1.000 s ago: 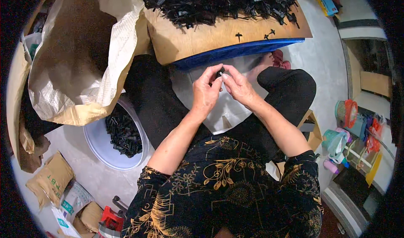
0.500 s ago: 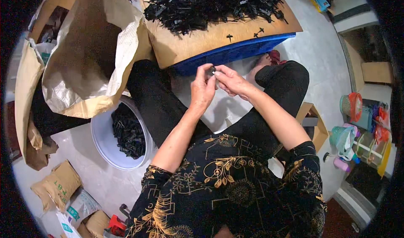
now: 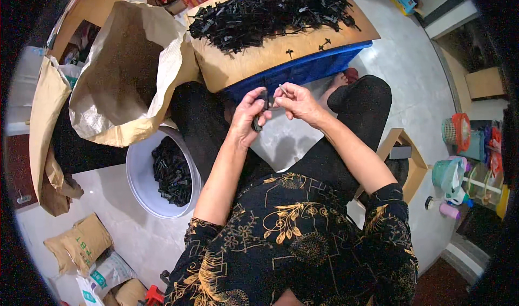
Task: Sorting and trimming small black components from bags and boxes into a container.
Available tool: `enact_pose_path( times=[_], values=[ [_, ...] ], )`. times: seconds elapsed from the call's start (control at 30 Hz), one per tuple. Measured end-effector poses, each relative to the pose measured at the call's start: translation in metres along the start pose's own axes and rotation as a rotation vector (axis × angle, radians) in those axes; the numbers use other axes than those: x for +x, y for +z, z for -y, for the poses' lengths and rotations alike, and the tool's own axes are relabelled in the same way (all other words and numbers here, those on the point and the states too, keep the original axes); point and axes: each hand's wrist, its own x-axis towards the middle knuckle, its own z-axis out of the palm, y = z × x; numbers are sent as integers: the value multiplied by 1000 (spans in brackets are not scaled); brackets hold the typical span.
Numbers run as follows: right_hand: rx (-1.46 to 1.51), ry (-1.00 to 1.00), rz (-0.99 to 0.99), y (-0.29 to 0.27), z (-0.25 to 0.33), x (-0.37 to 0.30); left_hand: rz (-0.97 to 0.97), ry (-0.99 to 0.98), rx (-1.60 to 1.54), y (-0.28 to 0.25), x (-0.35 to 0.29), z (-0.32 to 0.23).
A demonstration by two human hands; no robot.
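Observation:
In front of my knees, my left hand [image 3: 248, 115] is closed around a black plastic piece [image 3: 265, 97]. A dark end [image 3: 257, 124] pokes out below its fingers. My right hand [image 3: 297, 106], just beside it, pinches a thin grey stick-like piece [image 3: 283, 90], too small to name. The fingertips of both hands are close together. Ahead, a big pile of black plastic parts [image 3: 270, 16] lies on a wooden board [image 3: 230, 73], with a few loose parts [image 3: 290, 53] near its front edge. To my left, a white bucket [image 3: 140, 184] holds more black pieces [image 3: 172, 173].
The board rests on a blue bin [image 3: 303, 73]. A large open paper sack [image 3: 97, 122] stands at the left, behind the bucket. Filled bags [image 3: 81, 244] lie at the lower left. An open cardboard box [image 3: 413, 179] and baskets [image 3: 446, 179] are at the right.
My hands have drawn slightly apart, leaving the black piece in the left and the thin grey piece in the right. The whole view has shifted a little.

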Motion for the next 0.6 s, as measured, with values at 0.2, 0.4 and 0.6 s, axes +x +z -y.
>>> enact_pose_path(
  times=[0.2,0.4,0.6],
  values=[
    [61,93,-1,-2,5,-3,33,-32,-178,0,3,2],
    [96,143,30,0,11,-3,40,-70,-278,-1,8,3],
    [75,148,1,4,12,0,67,-31,-252,1,7,0]
  ],
)
